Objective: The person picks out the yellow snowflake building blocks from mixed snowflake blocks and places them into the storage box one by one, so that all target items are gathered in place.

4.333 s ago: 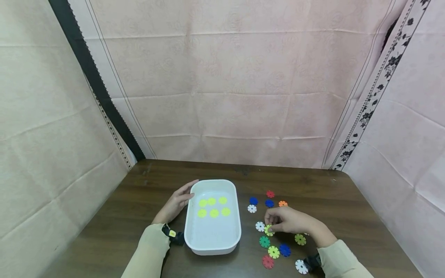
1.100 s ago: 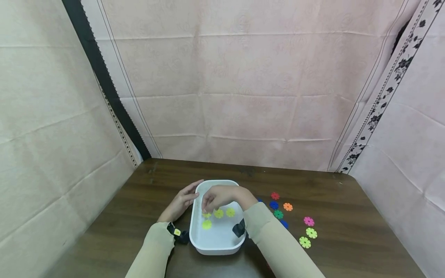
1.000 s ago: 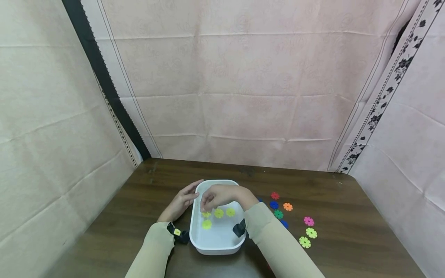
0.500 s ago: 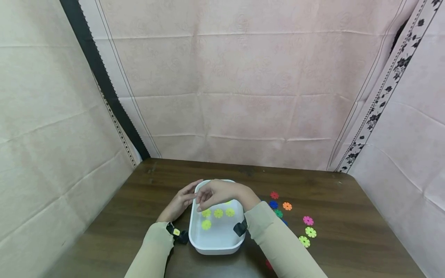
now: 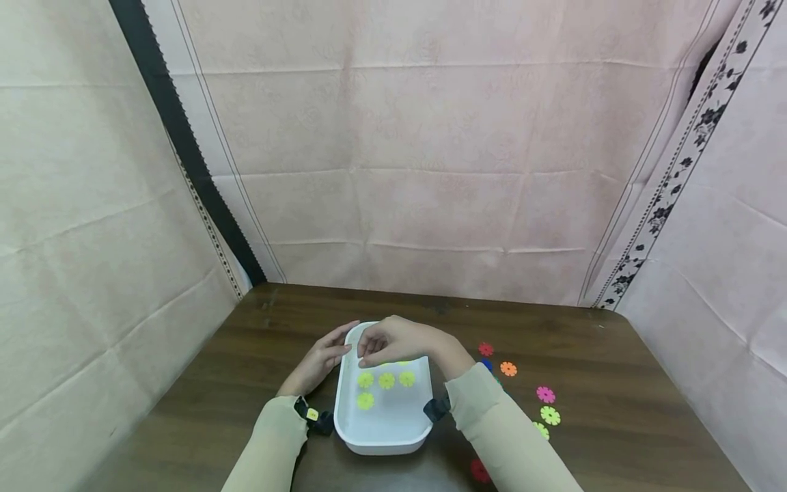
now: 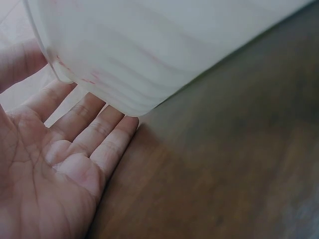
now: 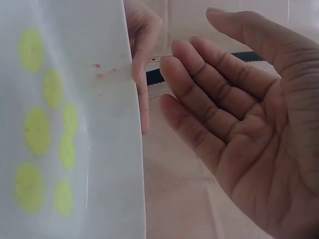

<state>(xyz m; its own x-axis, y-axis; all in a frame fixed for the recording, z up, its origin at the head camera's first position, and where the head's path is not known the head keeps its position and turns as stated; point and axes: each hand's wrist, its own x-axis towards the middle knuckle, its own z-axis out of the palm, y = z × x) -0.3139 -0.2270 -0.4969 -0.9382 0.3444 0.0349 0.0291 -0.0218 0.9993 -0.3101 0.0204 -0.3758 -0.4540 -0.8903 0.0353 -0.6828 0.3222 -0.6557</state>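
A white plastic tray (image 5: 384, 417) stands on the table, with several yellow-green flower-shaped discs (image 5: 365, 400) lying flat in it. My left hand (image 5: 316, 360) rests against the tray's left side. In the left wrist view, its straight fingers (image 6: 102, 124) touch the outer wall and the thumb lies by the rim. Over the far part of the tray is my right hand (image 5: 402, 342), raised above the discs and partly covering the back row. Its fingers are relaxed with nothing between them, as the right wrist view shows.
Right of the tray lie loose flower discs: red (image 5: 486, 349), orange (image 5: 508, 369), pink (image 5: 545, 394), yellow-green (image 5: 550, 415) and another red (image 5: 479, 470). A blue disc (image 5: 487, 364) is partly hidden by the right sleeve. A pale cloth (image 5: 430, 171) hangs behind the brown table (image 5: 615, 410).
My right hand earlier pinched a yellow-green disc on the table, then reached into the tray. A disc was added there; the hand has since lifted away with nothing in it. The left hand stayed.
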